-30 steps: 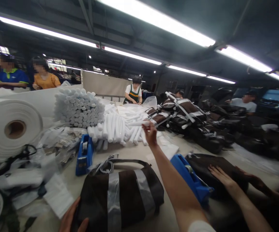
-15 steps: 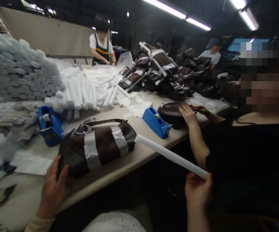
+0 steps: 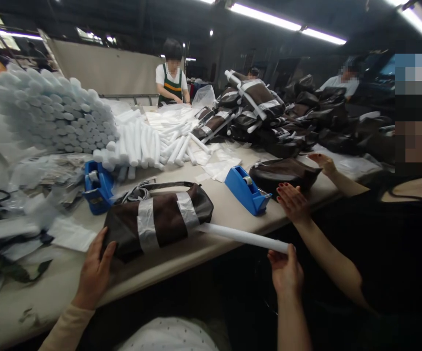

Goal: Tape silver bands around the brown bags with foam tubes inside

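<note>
Bare tabletop [image 3: 222, 208] between the brown bag [image 3: 166, 219] and the right tape dispenser [image 3: 244, 196] leaves a hand room to pass, but the white rod [image 3: 243, 235] spans its near side. The left dispenser [image 3: 98, 199] blocks the way behind the bag's left end.

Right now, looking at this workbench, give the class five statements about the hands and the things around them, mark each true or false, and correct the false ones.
1. The right hand holds a white rod. True.
2. The left hand is also gripping the white rod. False: it rests against one end of the taped bag.
3. Two pale strips cross the taped bag. True.
4. The tape dispenser nearer the right hand is red. False: it is blue.
5. The stack of white rods is left of the pile of dark bags. True.
</note>
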Demonstrator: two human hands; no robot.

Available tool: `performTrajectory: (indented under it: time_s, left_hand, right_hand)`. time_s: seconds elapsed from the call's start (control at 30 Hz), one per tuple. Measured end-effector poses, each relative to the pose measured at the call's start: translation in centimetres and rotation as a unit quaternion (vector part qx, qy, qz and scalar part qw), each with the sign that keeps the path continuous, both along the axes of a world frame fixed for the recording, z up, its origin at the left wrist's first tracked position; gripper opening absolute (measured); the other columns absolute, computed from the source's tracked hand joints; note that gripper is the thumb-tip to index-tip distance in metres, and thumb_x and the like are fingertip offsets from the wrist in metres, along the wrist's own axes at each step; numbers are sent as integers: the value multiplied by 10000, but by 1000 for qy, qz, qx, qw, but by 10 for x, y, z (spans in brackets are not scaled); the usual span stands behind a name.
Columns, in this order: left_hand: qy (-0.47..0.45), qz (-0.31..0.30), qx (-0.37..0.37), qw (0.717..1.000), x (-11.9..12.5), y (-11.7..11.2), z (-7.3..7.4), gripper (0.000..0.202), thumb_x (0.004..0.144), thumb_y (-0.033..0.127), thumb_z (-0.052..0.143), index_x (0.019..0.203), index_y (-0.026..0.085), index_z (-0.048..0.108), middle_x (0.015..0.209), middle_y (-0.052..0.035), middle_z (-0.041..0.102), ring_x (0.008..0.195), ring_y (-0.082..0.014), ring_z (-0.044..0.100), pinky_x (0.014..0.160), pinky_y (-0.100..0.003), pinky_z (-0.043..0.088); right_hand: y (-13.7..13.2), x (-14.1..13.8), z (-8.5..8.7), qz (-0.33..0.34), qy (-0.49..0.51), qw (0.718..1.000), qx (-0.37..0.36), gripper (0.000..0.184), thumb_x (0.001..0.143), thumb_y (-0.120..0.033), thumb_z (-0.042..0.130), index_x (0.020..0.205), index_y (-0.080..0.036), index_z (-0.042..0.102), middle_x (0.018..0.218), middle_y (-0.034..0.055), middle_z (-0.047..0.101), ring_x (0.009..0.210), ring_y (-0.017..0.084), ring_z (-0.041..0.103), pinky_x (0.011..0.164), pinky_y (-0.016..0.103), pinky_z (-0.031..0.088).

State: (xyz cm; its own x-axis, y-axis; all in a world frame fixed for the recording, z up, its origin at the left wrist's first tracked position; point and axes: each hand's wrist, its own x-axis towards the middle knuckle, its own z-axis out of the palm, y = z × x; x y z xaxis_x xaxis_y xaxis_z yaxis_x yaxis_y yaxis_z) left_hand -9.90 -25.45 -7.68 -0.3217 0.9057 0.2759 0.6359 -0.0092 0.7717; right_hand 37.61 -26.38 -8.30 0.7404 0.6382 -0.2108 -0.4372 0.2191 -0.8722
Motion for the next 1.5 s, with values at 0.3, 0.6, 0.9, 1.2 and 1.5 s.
performTrajectory:
  time_s: [0.3,0.6,0.9,1.2,1.5]
  left_hand:
    - [-5,7,54,999,-2,5,-11,706,909,630,401,1411,137,455,1463,-153,458,1378,-273,397,1186,-456,265]
    - [-19,0,61,998,1,3,-9,625,941,559,412,1424,163,438,1483,-131,438,1394,-249,374,1191,-447,261]
    - [-36,-3,59,998,3,2,-7,633,947,557,409,1436,155,420,1502,-129,411,1408,-242,353,1200,-446,242]
    - [60,12,52,997,1,-8,-3,732,947,594,378,1497,118,299,1486,-195,399,1383,-329,374,1135,-526,331]
    - [302,-110,186,928,54,56,96,531,998,420,360,1425,108,417,1549,-170,300,1441,-298,270,1167,-462,307]
  right_hand:
    - [72,-10,19,115,-16,993,23,631,462,-536,888,840,-143,572,592,-13,651,482,125,616,445,207,534]
    - [95,-73,10,297,-204,928,-95,696,586,-680,765,1000,-134,644,815,59,700,768,237,697,551,272,560]
    - [103,-110,11,262,-273,925,-28,977,823,-757,427,1492,-55,305,1535,222,321,1434,277,319,1193,419,228]
    - [97,-128,39,261,-459,849,-16,969,874,-755,327,1552,-88,140,1606,160,154,1489,276,152,1214,477,134]
    - [156,-206,122,372,-733,566,57,680,987,-474,416,1471,-2,339,1555,199,293,1484,270,167,1220,458,128]
